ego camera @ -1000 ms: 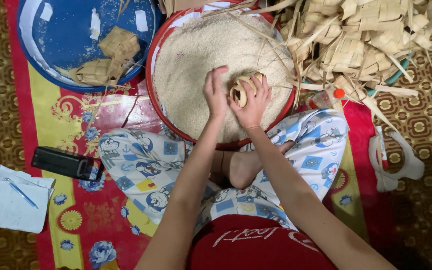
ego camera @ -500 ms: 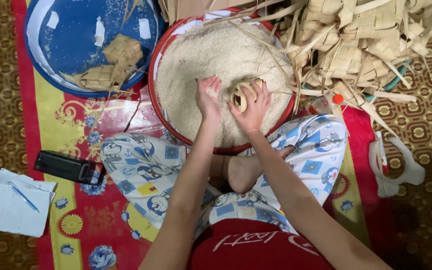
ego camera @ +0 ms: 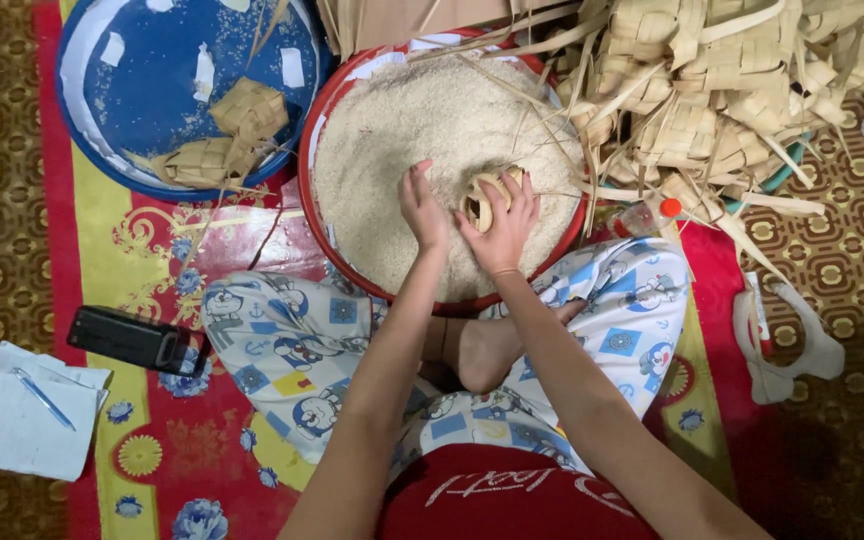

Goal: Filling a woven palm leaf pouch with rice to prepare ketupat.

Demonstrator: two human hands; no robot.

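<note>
Plainly, the risk here is spillage: the right hand (ego camera: 504, 228) is curled around a small woven palm-leaf pouch (ego camera: 482, 200), gripping it with its mouth tipped toward the left hand (ego camera: 422, 208), and if that pouch tilts further or the grip slackens, grains could run back out or scatter over the rim. The left hand lies half open, fingers together, cupped against the rice right beside the pouch's opening; it holds nothing that I can make out. Loose leaf strips trail across the basin and could snag a wrist.

The red-rimmed basin (ego camera: 324, 120), set on the red patterned mat (ego camera: 152, 400) just ahead of the person's crossed legs, is heaped nearly full of uncooked rice (ego camera: 422, 110). The blue basin (ego camera: 152, 100), toward the mat's far left corner, holds two or three woven pouches (ego camera: 227, 135) and some white scraps. A pile of empty woven pouches (ego camera: 712, 90) crowds the far right, touching the red-rimmed basin's edge.
</note>
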